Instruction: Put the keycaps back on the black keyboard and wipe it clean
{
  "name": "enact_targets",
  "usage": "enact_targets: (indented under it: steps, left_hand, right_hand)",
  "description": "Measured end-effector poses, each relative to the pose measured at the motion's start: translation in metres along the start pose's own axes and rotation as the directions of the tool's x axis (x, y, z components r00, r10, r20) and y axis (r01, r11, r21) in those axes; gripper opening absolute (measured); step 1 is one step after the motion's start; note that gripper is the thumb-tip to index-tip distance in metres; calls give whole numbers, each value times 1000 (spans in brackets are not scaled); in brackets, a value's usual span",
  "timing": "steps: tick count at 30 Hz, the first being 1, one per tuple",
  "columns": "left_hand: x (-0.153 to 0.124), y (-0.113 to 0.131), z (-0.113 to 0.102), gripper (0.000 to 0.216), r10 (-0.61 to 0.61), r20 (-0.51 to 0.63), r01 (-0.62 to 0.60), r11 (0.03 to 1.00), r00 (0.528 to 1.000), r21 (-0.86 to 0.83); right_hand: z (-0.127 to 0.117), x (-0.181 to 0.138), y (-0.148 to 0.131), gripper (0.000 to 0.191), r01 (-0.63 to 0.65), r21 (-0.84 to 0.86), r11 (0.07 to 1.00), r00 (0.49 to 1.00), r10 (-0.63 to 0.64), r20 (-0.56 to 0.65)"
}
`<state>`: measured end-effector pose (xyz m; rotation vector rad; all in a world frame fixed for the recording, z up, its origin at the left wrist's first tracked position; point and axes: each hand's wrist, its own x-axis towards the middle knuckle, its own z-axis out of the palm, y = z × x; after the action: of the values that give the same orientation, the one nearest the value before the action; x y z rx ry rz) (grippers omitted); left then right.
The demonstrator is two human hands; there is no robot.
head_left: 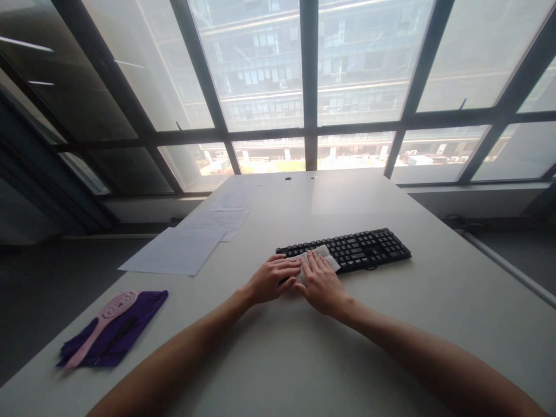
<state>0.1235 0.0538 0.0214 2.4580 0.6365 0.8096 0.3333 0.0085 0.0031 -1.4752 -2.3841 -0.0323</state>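
Observation:
A black keyboard [360, 250] lies at a slant on the white table. Spread over its left part is a white tissue or wipe [330, 258]. My right hand [320, 285] rests palm down on that wipe, fingers stretched out and pressing it against the keys. At the keyboard's left end, my left hand [273, 279] has its fingers extended over the keys towards the wipe, the thumb lower near the front edge. The fingertips of both hands are close together. Both hands hide the keyboard's front left corner and part of the wipe.
On the left of the table [260, 370], a pink hairbrush [117, 307] lies on a folded purple cloth [145, 307]. Several paper sheets [174, 252] run along the left edge. Windows with dark frames [309, 69] stand beyond the table's far end.

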Motion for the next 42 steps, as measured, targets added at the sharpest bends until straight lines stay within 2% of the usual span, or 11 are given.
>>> enact_targets:
  steps: [6,8,10,13,18,21,27,33,36,42]
  left_hand:
    - [-2,5,-1,32,71,93,-79,994,993,82]
    - [-2,5,-2,32,89,79,-96,991,993,96]
    - [-2,2,-2,33,72,34,-74,996,997,57]
    - [-2,-4,-2,32,-25,-23,23,998,999,-54]
    - [-1,-14,-3,32,-135,-33,126,973,990,-196]
    - [-1,-15,-3,35,-120,-47,108,974,992,-198]
    - [1,-11,-3,38,-120,-12,117,981,993,-155]
    - [4,-7,-5,40,-162,27,163,934,986,-317]
    - [4,-6,-5,42,-174,32,175,925,984,-338]
    - [3,-9,-1,43,-164,-13,155,952,986,-266]
  right_hand:
    - [-3,-10,-10,75,-34,21,999,999,34,-8]
    - [0,-11,-11,76,-34,27,999,999,35,-30]
    - [4,-10,-10,77,-9,32,999,999,10,-40]
    - [9,-6,-5,79,8,27,1000,999,-7,-41]
    - [14,3,2,80,-62,8,998,996,63,-57]
    - [14,5,3,80,-90,-3,996,994,90,-60]
    - [12,2,4,78,-38,-7,999,999,38,-35]
    - [15,2,1,80,-55,-15,998,997,54,-61]
    - [15,3,1,80,-50,-12,999,997,50,-61]
    - [14,2,3,79,-36,-2,999,997,36,-62]
